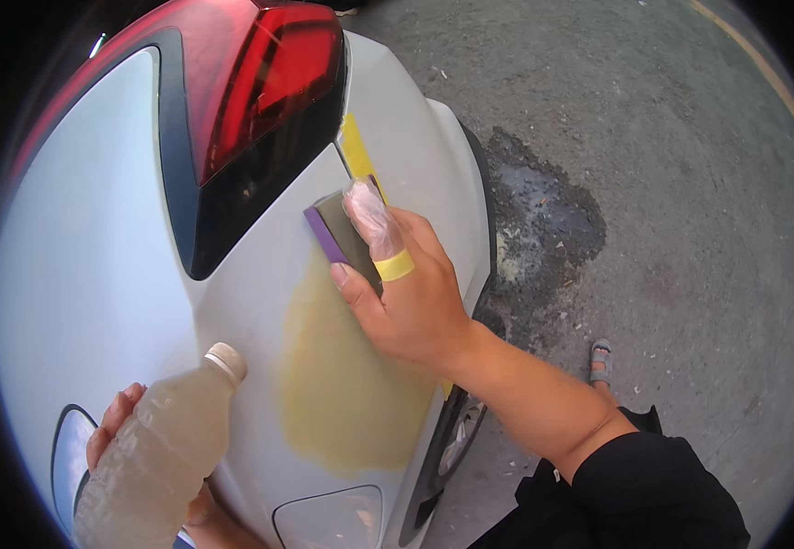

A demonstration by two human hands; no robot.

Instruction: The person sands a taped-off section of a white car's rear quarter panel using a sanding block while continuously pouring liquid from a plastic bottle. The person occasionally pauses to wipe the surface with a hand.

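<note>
My right hand (429, 297) is closed round a sanding block (351, 233) with a purple edge and a dark grey-green back, lying against a white car's rear side panel (255, 302). One of its fingers is wrapped in clear plastic, held by yellow tape. Just below the block spreads a dull yellowish patch (342, 403) on the paint. At the lower left, my left hand (115, 423) grips a clear plastic bottle (163, 439) of cloudy liquid. The bottle leans to the upper right, its pale cap or neck end near the panel. Part of the left hand is hidden behind the bottle.
Above the block, yellow masking tape (356, 146) runs along a panel seam beside the red tail light (278, 73). A fuel-flap outline (328, 517) shows at the bottom. To the right lies grey pavement (690, 183) with a dark wet patch (543, 210). A sandalled foot (601, 361) stands there.
</note>
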